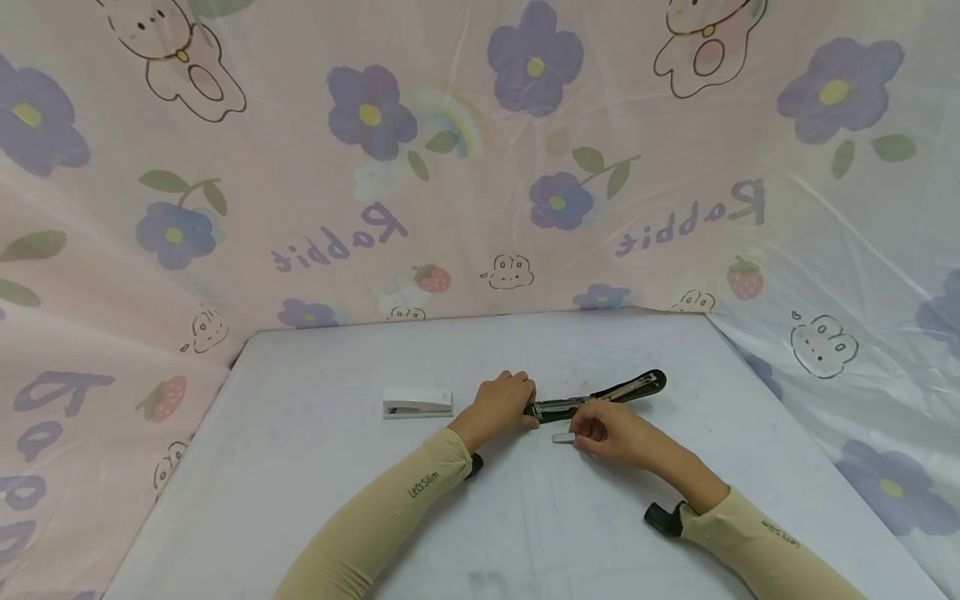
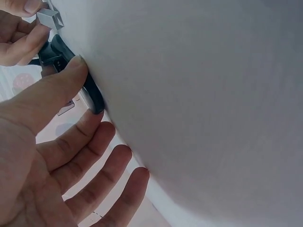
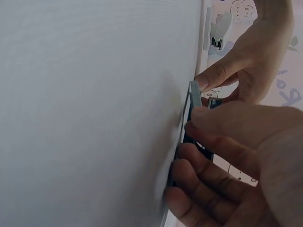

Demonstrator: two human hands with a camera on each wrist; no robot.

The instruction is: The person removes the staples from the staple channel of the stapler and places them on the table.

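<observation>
A black stapler lies folded open on the table, its long top arm swung out to the right and the metal staple channel showing. My left hand holds the stapler's left end between thumb and index finger; in the left wrist view the other fingers stay extended. Between thumb and index finger, my right hand pinches a small silvery strip of staples just in front of the stapler. The strip sticks out past the right fingertips in the right wrist view.
A white stapler stands on the white table, left of the left hand. Cloth printed with flowers and rabbits hangs behind the table and along both sides.
</observation>
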